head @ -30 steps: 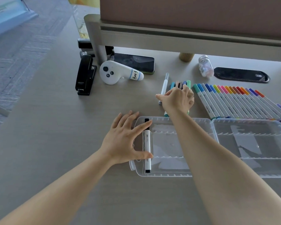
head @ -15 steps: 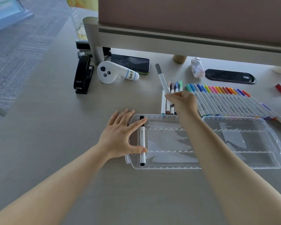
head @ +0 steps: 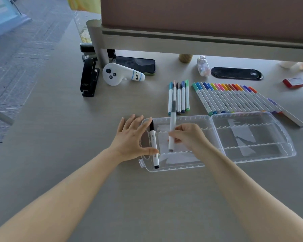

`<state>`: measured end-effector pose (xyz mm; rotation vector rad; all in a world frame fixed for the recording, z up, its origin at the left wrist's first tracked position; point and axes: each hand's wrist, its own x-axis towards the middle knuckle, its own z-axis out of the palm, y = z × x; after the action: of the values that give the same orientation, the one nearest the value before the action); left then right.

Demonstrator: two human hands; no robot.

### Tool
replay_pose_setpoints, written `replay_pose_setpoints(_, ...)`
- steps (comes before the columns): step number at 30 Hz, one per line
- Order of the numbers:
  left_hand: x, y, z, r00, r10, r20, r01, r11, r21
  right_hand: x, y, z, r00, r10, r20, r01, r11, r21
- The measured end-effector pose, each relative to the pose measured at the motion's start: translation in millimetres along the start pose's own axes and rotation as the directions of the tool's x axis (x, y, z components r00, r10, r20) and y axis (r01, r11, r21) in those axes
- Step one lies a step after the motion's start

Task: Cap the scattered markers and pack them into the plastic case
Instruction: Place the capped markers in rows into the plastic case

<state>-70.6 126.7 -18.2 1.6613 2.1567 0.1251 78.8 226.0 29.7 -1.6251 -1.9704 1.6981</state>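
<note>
At the far left of the desk sits a black stapler, and next to it a white controller, both well clear of my work. My left hand rests at the left end of the clear plastic case, fingers spread, with forefinger and thumb bracketing the black-capped marker that lies in the leftmost slot. I judge this hand is there to steady the case and keep that marker seated; it is not closed around anything.

My right hand is pinched shut on a grey-capped marker, held nearly upright above the left tray, cap end pointing away from me. I hold it by the lower barrel so I can lay it down beside the first one, I think.

The case lies open flat, two ribbed trays side by side. The left tray holds only the black-capped marker; the right tray has no markers in it.

Beyond the case, five capped markers lie in a small group. To their right a long row of coloured markers fans out on the desk, near the case's far rim, not yet packed.
</note>
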Motion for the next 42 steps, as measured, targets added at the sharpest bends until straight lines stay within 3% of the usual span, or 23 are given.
replay_pose_setpoints(5,-2.0,-5.8,-4.5,1.000,0.002,0.005,-0.002,0.997,-0.083,-3.1,6.9,14.8,0.999,0.010,0.034,0.003,0.932,-0.362)
replay_pose_setpoints(14,-2.9,2.5,-9.6,1.000,-0.025,-0.006,0.023,0.983,-0.180,-1.6,3.8,19.1,0.997,-0.055,0.052,0.075,0.769,-0.635)
replay_pose_setpoints(17,0.2,8.3,-9.9,0.999,-0.041,0.008,0.042,0.987,-0.153,2.8,2.7,5.4,0.993,-0.115,-0.010,0.093,0.845,-0.527)
replay_pose_setpoints(20,6.9,11.4,-5.8,0.999,-0.035,0.021,0.037,0.996,-0.087,14.5,1.9,-14.5,0.946,-0.238,-0.221,0.143,0.917,-0.373)
replay_pose_setpoints(25,14.7,11.3,0.2,0.999,-0.042,0.018,0.042,0.999,0.024,53.4,1.1,-37.0,0.855,-0.330,-0.400,0.133,0.884,-0.448)
replay_pose_setpoints(32,19.7,11.0,4.0,1.000,-0.026,-0.012,0.027,0.997,0.067,96.8,9.8,-51.3,0.846,-0.295,-0.444,-0.043,0.793,-0.608)
replay_pose_setpoints(42,21.7,10.5,5.6,0.998,0.007,-0.059,-0.003,0.998,0.064,114.6,9.2,-55.1,0.762,-0.412,-0.500,0.073,0.822,-0.565)
